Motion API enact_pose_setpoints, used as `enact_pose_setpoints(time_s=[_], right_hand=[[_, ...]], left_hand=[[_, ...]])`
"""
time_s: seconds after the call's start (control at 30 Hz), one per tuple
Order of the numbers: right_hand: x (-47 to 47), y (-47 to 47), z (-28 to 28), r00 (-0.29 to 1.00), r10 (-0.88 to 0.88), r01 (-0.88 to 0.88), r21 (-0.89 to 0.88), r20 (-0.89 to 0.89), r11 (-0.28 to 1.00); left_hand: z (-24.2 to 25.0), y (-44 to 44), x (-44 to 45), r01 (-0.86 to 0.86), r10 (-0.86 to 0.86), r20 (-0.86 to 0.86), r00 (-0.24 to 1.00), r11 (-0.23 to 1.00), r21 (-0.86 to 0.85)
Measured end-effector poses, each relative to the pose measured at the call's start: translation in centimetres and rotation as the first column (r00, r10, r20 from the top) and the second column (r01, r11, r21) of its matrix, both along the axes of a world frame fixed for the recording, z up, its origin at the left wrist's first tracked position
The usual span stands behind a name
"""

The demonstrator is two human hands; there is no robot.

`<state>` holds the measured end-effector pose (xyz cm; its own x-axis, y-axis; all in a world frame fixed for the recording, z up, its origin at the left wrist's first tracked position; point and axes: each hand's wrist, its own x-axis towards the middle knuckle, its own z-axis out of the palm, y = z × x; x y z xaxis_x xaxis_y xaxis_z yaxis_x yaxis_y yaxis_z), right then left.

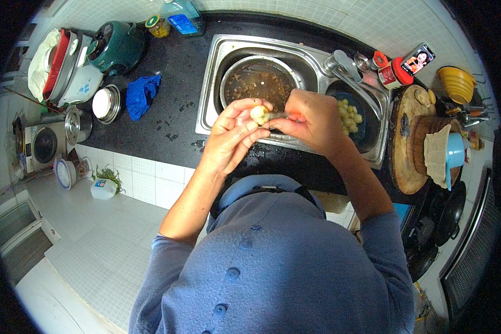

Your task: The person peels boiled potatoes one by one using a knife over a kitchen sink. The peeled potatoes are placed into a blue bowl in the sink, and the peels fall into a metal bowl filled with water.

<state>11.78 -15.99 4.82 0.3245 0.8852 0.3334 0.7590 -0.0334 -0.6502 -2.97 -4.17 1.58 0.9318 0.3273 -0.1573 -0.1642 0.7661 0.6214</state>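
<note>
My left hand holds a small, round, pale peeled vegetable between thumb and fingers, over the front of the sink. From the right, my right hand grips a small blade-like tool, blurred, its far end against the vegetable. Its handle is hidden in the fist. Behind both hands, a round metal basin of brown water with floating peel scraps sits in the larger bowl of the steel sink. Several pale peeled pieces lie in a dark blue container in the smaller bowl, partly behind my right wrist.
A faucet rises between the sink bowls. Right of them lie a wooden chopping board, a red-lidded jar and a propped phone. Leftward are a blue cloth, a metal bowl and a green appliance.
</note>
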Motion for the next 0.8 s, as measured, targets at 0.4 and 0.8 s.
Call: enact_pose_setpoints(time_s=[0.4,0.8], right_hand=[[-0.36,-0.28,-0.42,0.994,0.012,-0.009,-0.025,0.11,1.0],[-0.31,-0.26,-0.48,0.99,0.017,-0.02,0.018,0.136,1.0]], left_hand=[[-0.24,-0.12,-0.02,-0.009,0.012,-0.047,0.999,0.998,0.066],[0.62,-0.51,-0.13,-0.041,0.052,-0.109,0.993,0.994,0.101]])
